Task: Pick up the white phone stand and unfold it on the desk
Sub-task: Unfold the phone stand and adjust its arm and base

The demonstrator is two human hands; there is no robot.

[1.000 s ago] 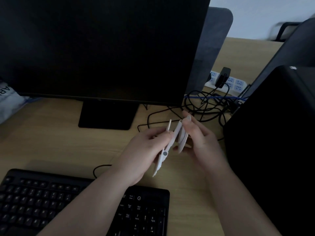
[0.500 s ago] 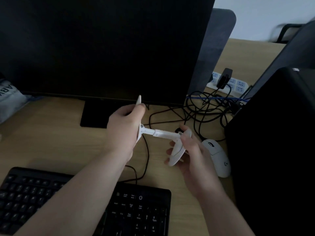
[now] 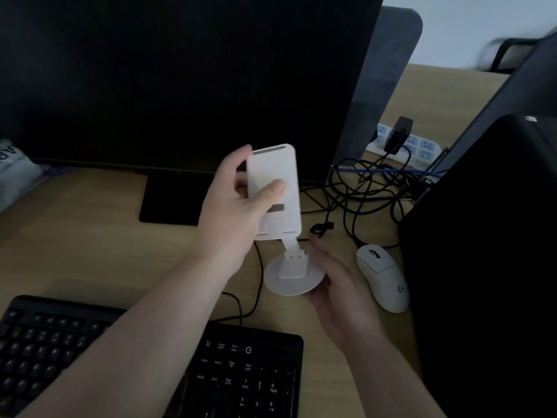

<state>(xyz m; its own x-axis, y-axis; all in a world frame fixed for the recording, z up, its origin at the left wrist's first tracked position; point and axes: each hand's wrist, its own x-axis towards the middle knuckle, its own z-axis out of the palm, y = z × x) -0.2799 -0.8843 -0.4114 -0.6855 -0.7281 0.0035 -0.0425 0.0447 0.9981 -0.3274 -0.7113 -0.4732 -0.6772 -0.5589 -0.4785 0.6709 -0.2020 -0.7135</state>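
The white phone stand (image 3: 278,188) is unfolded and held upright above the wooden desk (image 3: 90,251), in front of the monitor. My left hand (image 3: 232,212) grips its flat back plate, thumb across the front. A short hinged arm links the plate down to the round base (image 3: 294,280). My right hand (image 3: 340,285) cups the right edge and underside of that base. I cannot tell whether the base touches the desk.
A black keyboard (image 3: 235,372) lies at the near edge. A white mouse (image 3: 382,276) sits just right of my right hand. Tangled black cables (image 3: 361,188) and a power strip (image 3: 419,146) lie behind. A black monitor (image 3: 180,79) stands behind and a dark computer case (image 3: 488,251) at right.
The stand went from folded flat between both hands to fully opened. My left hand raised the plate upright, and my right hand turned the base level beneath it.
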